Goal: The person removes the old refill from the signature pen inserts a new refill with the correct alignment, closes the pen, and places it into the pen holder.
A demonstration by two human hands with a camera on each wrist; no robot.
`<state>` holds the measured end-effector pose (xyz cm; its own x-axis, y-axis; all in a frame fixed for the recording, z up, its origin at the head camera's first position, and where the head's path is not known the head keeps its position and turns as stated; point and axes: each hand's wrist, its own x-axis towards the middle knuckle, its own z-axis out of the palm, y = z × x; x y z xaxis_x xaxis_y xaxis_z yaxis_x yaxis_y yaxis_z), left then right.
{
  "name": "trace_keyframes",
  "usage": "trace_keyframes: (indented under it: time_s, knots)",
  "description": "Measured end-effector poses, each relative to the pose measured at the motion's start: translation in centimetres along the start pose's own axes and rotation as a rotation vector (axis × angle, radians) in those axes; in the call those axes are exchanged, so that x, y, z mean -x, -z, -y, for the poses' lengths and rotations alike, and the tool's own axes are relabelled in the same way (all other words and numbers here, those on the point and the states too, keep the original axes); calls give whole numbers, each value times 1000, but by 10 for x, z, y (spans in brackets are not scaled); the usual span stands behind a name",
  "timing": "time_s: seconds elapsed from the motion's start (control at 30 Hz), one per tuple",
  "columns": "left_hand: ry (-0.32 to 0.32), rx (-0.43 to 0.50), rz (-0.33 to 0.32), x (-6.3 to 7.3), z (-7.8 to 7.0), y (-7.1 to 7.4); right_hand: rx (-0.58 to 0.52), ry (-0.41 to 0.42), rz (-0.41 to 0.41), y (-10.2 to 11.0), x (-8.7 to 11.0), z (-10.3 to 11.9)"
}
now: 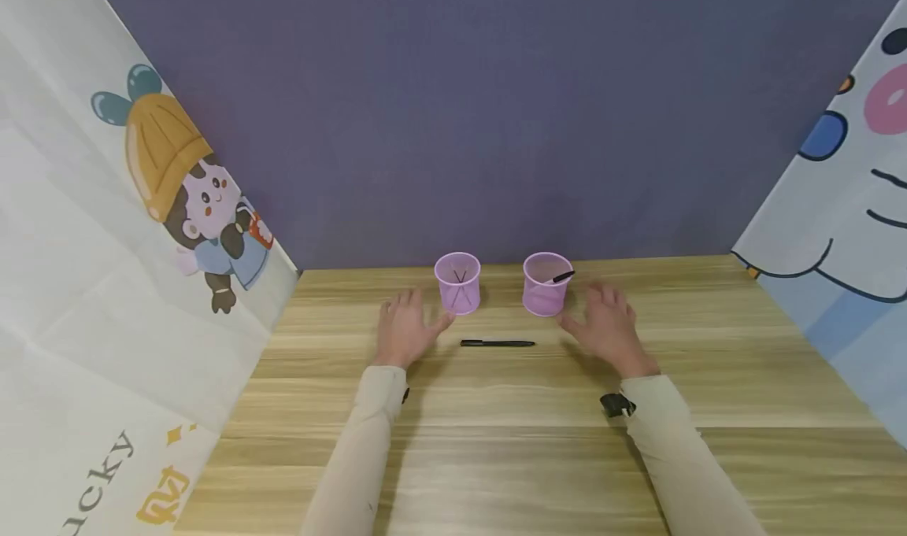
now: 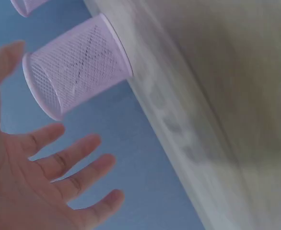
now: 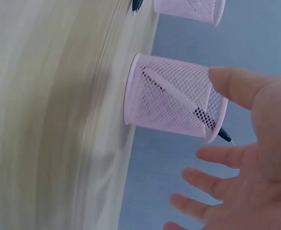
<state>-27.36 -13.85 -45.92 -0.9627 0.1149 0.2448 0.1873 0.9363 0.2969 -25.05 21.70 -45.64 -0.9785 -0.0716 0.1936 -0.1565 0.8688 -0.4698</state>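
Note:
Two pink mesh pen holders stand upright near the back of the table. Thin dark crossing lines show inside the left pen holder (image 1: 459, 296). In the right pen holder (image 1: 544, 298), a pen (image 1: 563, 276) with a black end leans out over the rim. A black pen (image 1: 497, 343) lies crosswise on the table in front of them. My left hand (image 1: 405, 329), fingers spread, is beside the left holder, thumb toward it. On the other side my right hand (image 1: 605, 327) has its fingers apart and its thumb close to the right holder. Neither hand holds anything.
The wooden table (image 1: 489, 457) ends at a dark blue-grey backdrop (image 1: 468, 119) just behind the holders. Printed white cloths hang at the left (image 1: 85, 268) and right (image 1: 815, 229). A black strap (image 1: 618, 404) sits at the right wrist.

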Motion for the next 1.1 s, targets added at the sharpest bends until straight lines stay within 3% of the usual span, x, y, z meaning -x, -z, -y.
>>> trace_keyframes:
  time_s: [0.2, 0.5, 0.73, 0.93, 1.1]
  knots:
    - [-33, 42, -6, 9, -8, -7, -20, 5, 7, -8, 4, 8]
    - [-139, 127, 20, 11, -19, -17, -87, 92, 41, -16, 4, 25]
    - [-201, 108, 50, 12, -26, -21, -114, 136, 75, -23, 2, 36]
    - [-242, 56, 111, 14, -32, -25, -96, 157, 95, -31, 2, 35]
    - [-261, 42, 123, 14, -36, -27, -100, 180, 100, -37, 2, 31]
